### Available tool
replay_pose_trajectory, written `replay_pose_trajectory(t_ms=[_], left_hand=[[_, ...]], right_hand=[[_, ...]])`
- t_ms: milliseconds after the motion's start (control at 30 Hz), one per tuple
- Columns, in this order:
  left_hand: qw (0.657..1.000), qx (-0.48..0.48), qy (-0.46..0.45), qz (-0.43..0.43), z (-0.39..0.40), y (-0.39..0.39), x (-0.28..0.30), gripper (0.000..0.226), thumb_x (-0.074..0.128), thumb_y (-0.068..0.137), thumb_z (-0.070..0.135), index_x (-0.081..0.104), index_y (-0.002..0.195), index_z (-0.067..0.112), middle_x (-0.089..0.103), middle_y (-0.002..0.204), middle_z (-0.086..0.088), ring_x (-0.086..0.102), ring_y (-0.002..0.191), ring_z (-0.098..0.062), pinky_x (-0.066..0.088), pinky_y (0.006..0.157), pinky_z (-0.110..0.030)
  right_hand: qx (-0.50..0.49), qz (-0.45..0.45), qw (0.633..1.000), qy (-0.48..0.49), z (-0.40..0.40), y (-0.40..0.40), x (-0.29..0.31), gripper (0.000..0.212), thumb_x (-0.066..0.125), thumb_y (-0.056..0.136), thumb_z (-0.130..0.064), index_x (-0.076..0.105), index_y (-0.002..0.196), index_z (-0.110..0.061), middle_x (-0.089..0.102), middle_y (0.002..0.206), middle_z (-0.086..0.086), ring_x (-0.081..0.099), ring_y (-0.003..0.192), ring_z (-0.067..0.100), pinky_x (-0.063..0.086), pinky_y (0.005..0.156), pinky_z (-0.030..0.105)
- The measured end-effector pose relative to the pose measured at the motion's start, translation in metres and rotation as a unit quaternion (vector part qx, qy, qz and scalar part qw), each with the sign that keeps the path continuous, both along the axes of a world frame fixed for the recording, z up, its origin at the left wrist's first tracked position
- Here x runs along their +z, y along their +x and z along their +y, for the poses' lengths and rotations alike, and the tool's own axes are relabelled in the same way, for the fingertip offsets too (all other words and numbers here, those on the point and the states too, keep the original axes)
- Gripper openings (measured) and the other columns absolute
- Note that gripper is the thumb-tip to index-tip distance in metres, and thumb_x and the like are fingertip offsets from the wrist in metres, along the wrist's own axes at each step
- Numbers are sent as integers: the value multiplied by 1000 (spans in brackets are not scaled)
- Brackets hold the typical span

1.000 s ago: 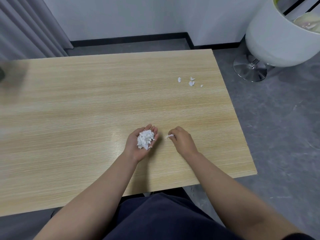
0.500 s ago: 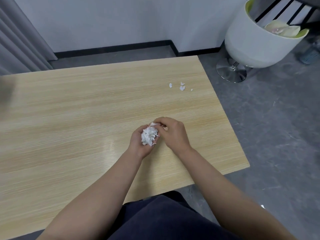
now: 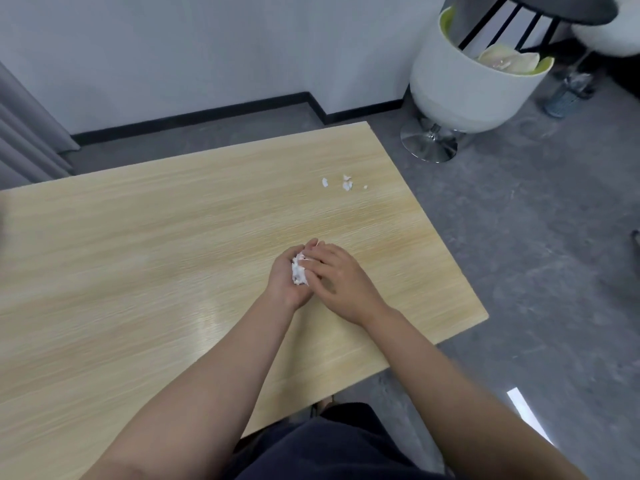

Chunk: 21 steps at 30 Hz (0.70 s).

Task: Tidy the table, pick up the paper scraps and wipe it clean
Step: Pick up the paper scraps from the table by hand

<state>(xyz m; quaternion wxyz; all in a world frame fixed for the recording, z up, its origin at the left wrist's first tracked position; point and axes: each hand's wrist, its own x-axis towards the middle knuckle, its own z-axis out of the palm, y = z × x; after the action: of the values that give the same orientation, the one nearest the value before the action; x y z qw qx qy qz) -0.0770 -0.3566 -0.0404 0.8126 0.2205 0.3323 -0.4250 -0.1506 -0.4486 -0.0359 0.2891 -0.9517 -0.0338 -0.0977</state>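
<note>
My left hand (image 3: 281,287) lies palm up on the light wooden table (image 3: 138,258) and cups a white pile of paper scraps (image 3: 298,276). My right hand (image 3: 343,285) lies over that pile from the right, its fingers pressing flat on the scraps and hiding most of them. A few small loose scraps (image 3: 346,184) lie on the table farther back, near the right edge.
A white swivel chair (image 3: 464,91) on a chrome base stands on the grey floor beyond the table's far right corner. A plastic bottle (image 3: 568,93) sits on the floor near it. A grey curtain (image 3: 24,133) hangs at the left.
My right hand, which pinched a single scrap beside the left hand, has moved left onto the pile in my left palm and now covers it. The view has shifted towards the right.
</note>
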Motion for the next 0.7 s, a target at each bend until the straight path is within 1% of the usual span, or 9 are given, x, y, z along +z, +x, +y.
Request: replay_pose_trajectory(t_ms=[67, 133, 200, 267, 333, 433, 533, 633, 700], left_hand=[[1000, -3, 3, 2, -9, 5, 1, 38, 42, 95, 15, 70, 75, 0, 66, 83, -11, 68, 71, -22, 57, 68, -28], [1000, 3, 10, 5, -17, 12, 6, 34, 39, 95, 14, 68, 82, 1, 67, 81, -11, 64, 77, -21, 56, 69, -28], [1000, 0, 18, -13, -30, 21, 12, 29, 37, 96, 15, 63, 88, 3, 68, 74, -10, 65, 71, -19, 56, 60, -25], [997, -10, 48, -54, -43, 27, 20, 26, 37, 96, 15, 58, 85, 4, 66, 63, -10, 64, 59, -20, 54, 50, -23], [994, -7, 79, -80, -55, 35, 25, 26, 38, 97, 14, 57, 84, 2, 63, 70, -11, 62, 61, -21, 54, 48, -24], [997, 40, 40, -45, -69, 54, 20, 30, 36, 97, 13, 61, 93, -2, 66, 86, -14, 65, 79, -25, 58, 61, -35], [997, 69, 27, -31, -78, 74, 10, 31, 36, 96, 13, 62, 93, -3, 70, 79, -15, 69, 70, -28, 58, 67, -38], [996, 86, 23, -30, -84, 88, 5, 32, 34, 97, 13, 61, 95, -4, 67, 88, -15, 65, 81, -29, 52, 86, -38], [995, 90, 26, -19, -88, 98, 0, 31, 35, 97, 13, 61, 96, -5, 65, 91, -16, 61, 86, -28, 49, 88, -37]], right_hand=[[-7, -9, 999, 36, -9, 5, 3, 35, 43, 92, -23, 68, 111, -9, 64, 121, 6, 53, 115, 23, 29, 107, 22], [-22, 1, 997, 71, -21, 9, 5, 39, 40, 94, -27, 65, 118, -9, 60, 127, 4, 49, 122, 19, 26, 109, 18], [-30, 12, 995, 93, -34, 17, 8, 43, 35, 95, -30, 62, 122, -11, 58, 132, 2, 44, 128, 16, 27, 110, 20], [-40, 0, 993, 115, -48, 25, 11, 42, 35, 96, -29, 61, 123, -12, 58, 132, 1, 44, 127, 12, 28, 109, 19], [-70, -19, 986, 148, -64, 37, 17, 35, 40, 97, -24, 62, 121, -13, 59, 129, -1, 45, 123, 6, 28, 106, 14], [-153, -27, 965, 212, -92, 59, 17, 25, 49, 96, -15, 66, 115, -12, 64, 121, -1, 52, 113, 5, 38, 100, 17], [-223, -9, 949, 222, -125, 86, 4, 23, 51, 95, -14, 66, 112, -10, 66, 110, 2, 58, 94, 8, 48, 87, 26], [-271, 77, 940, 194, -158, 114, -21, 25, 54, 93, -16, 64, 116, -10, 64, 113, 6, 56, 88, 9, 45, 78, 22], [-279, 158, 933, 164, -176, 130, -39, 30, 58, 91, -19, 61, 120, -10, 61, 117, 9, 58, 93, 15, 39, 78, 21]])
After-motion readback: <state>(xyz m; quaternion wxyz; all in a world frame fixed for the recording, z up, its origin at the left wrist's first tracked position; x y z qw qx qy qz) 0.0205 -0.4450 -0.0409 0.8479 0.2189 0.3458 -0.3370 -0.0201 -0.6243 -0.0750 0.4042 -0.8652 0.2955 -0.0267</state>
